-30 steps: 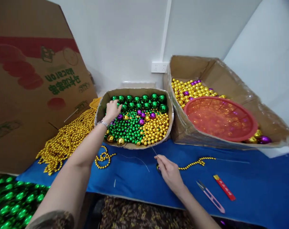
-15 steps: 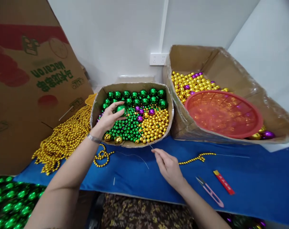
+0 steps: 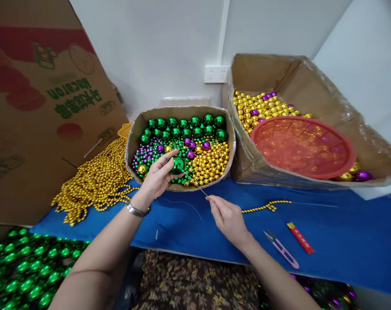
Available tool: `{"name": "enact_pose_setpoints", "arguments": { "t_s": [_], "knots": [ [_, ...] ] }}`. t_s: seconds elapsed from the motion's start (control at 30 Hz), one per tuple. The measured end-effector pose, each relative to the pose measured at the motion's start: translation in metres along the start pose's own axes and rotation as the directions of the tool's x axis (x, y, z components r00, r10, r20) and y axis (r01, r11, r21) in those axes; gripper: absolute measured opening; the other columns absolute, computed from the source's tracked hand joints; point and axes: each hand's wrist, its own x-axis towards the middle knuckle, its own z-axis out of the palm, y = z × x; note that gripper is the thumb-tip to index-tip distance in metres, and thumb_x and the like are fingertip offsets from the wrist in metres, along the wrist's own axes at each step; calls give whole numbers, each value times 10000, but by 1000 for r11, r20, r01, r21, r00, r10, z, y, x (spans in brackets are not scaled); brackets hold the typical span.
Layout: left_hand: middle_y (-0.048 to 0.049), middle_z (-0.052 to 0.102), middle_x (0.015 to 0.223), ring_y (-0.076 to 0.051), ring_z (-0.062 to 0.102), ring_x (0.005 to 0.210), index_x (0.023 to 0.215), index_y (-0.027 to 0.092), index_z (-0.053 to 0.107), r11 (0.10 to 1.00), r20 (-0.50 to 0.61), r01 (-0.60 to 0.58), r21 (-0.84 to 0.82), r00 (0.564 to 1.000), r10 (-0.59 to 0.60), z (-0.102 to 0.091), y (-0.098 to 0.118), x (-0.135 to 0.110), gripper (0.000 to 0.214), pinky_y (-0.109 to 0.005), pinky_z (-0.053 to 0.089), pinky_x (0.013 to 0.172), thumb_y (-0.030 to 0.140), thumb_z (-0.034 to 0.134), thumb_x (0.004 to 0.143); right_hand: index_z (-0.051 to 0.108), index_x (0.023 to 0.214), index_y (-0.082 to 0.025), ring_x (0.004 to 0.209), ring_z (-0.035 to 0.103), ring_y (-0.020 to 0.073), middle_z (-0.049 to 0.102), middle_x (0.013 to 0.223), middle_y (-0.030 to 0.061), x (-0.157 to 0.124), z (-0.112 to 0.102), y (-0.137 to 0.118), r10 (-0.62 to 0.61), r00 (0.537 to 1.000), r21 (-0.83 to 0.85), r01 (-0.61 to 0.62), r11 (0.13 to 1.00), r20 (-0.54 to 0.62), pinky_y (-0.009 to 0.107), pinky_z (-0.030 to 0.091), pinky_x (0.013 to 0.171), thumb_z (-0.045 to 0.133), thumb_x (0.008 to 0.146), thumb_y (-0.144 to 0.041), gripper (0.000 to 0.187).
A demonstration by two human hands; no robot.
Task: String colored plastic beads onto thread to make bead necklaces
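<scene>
My left hand (image 3: 159,176) holds a large shiny green bead (image 3: 177,165) between thumb and fingers, over the front of a cardboard box (image 3: 231,129). Pinched in my right hand (image 3: 229,217) is a thin needle (image 3: 200,189), its tip at the bead's right side; whether it has entered the hole I cannot tell. Inside the box are large green beads (image 3: 183,123), small gold beads (image 3: 211,161), small purple ones (image 3: 144,155) and a few bigger purple beads (image 3: 206,146). A gold bead strand (image 3: 263,208) with a loose thread end lies right of my right hand.
Heaped gold bead strands (image 3: 95,176) lie left on the blue cloth (image 3: 343,237). Pink-handled thread snips (image 3: 282,249) and a red packet (image 3: 300,237) lie right. A larger carton (image 3: 311,82) holds gold beads and a red basket (image 3: 352,157). A tall carton (image 3: 27,129) stands left.
My left hand has brought the green bead right and toward me, up to the needle. My right hand stays nearly in place, still pinching the needle. The view has shifted slightly.
</scene>
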Motion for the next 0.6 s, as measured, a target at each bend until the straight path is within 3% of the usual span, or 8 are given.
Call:
{"name": "enact_pose_setpoints", "arguments": {
  "t_s": [0.1,0.23,0.4,0.6],
  "knots": [
    [-69,593,1212,-182,586,1061,1254,267,575,985,3,-121,124,993,122,6,-7,-7,517,-296,536,882,310,735,765,631,1073,-183,844,706,170,734,956,64,0,3,3,-8,1000,-51,8,999,-6,272,549,787,417,978,-207,236],
    [-92,578,1254,-212,539,1174,1329,254,484,932,100,-265,246,964,248,16,-23,-17,700,-317,483,958,254,792,701,625,1066,-177,846,704,174,732,946,69,2,6,5,-3,1000,-50,2,999,-18,274,546,785,403,980,-208,240],
    [-102,568,1252,-222,549,1160,1351,249,438,937,119,-277,213,959,256,23,-35,-24,736,-344,493,951,259,792,705,614,1054,-195,857,699,163,727,952,52,1,0,4,24,1000,94,-24,995,5,257,549,758,417,978,-214,212],
    [-96,570,1232,-219,559,1144,1347,254,434,941,109,-275,198,960,257,23,-39,-26,750,-329,516,911,268,801,694,615,1057,-197,834,699,171,728,929,57,-2,0,8,1,1000,64,0,998,-18,275,554,752,411,978,-216,220]
  ]
}}
